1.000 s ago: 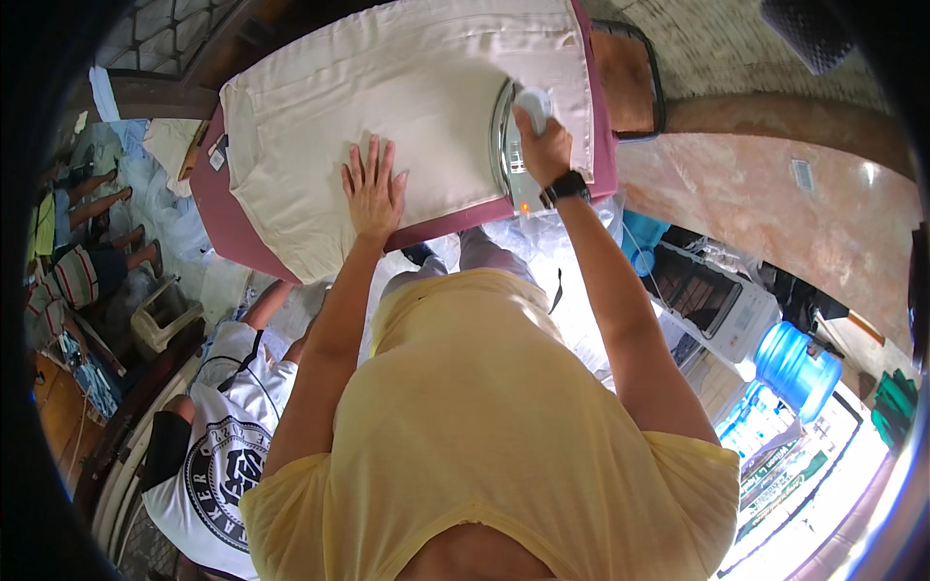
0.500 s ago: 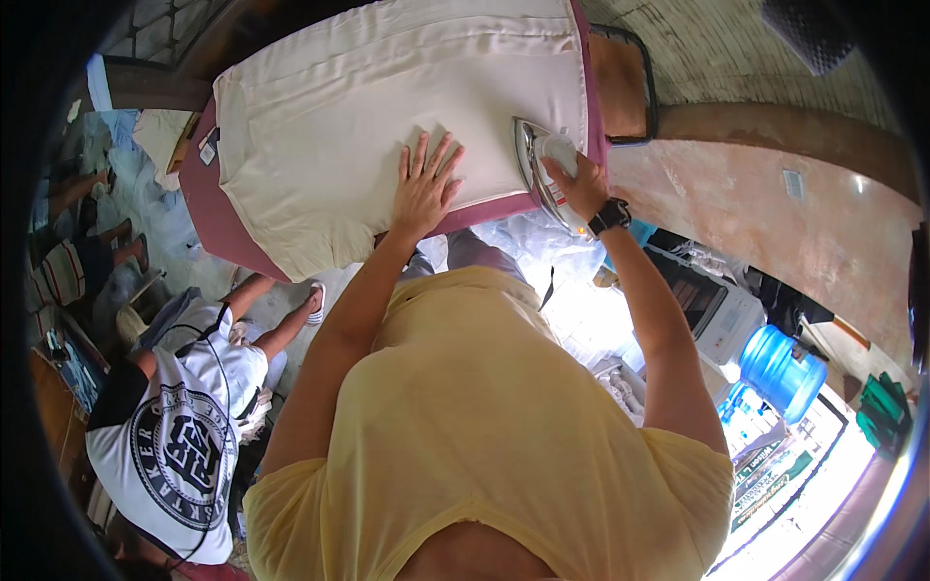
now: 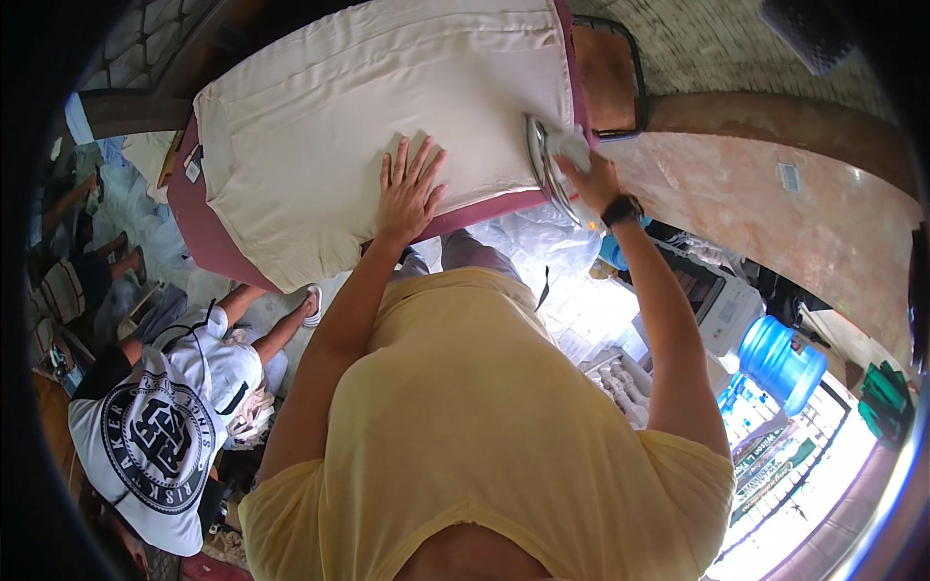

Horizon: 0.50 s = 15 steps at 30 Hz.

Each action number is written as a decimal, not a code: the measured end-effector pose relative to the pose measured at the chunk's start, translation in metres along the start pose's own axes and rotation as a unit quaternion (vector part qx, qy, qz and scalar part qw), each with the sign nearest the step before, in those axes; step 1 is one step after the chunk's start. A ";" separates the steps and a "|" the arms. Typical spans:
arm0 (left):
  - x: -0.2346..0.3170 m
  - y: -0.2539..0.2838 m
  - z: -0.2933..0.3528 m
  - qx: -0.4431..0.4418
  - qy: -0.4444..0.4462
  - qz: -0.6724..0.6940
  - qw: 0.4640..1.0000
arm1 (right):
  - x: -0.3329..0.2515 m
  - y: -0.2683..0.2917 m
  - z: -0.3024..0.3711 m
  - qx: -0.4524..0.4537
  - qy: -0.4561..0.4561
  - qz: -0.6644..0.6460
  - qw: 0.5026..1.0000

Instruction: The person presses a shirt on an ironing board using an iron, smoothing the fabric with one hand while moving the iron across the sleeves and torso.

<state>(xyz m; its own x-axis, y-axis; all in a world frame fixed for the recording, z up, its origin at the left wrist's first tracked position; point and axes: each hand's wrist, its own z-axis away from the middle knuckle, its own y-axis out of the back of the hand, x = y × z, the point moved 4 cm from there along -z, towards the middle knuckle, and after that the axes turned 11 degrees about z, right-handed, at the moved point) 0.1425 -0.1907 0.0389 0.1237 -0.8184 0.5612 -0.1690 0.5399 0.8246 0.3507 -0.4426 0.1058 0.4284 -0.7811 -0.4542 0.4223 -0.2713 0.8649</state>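
A cream-coloured garment [image 3: 320, 136] is spread over a maroon-covered ironing table [image 3: 205, 225], with small creases along its near edge and lower left corner. My left hand [image 3: 409, 197] lies flat on the cloth, fingers spread, near the edge closest to me. My right hand [image 3: 593, 180] is wrapped round the handle of a clothes iron [image 3: 547, 167]. The iron's shiny soleplate edge faces left, at the garment's right side, and a small orange light glows at its heel. My right hand and the iron's grip are slightly blurred.
A person in a white and black shirt [image 3: 145, 436] sits low at the left. A brown chair [image 3: 607, 77] stands beyond the table's right end. A blue water jug [image 3: 783, 364] and a grey appliance [image 3: 727, 315] are at the right. Clear plastic [image 3: 542, 237] hangs below the table.
The iron has shifted a little rightward over the cloth with my right hand. My left hand stays flat on the garment. The seated person leans further down to the left.
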 end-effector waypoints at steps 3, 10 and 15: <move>0.002 0.000 0.000 0.001 0.002 0.001 1.000 | -0.002 0.005 0.020 0.136 0.012 0.016 0.991; 0.006 0.001 -0.003 0.003 0.000 -0.004 1.000 | -0.001 0.017 -0.083 0.179 -0.098 0.015 0.979; 0.006 0.004 -0.002 0.005 0.003 -0.007 1.000 | -0.006 0.022 -0.020 -0.050 -0.139 -0.119 0.982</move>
<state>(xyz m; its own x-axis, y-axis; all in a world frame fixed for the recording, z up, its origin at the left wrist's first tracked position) 0.1445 -0.1932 0.0455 0.1323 -0.8247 0.5499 -0.1765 0.5263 0.8318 0.3729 -0.4328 0.1233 0.0786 -0.8298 -0.5526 0.5668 -0.4188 0.7095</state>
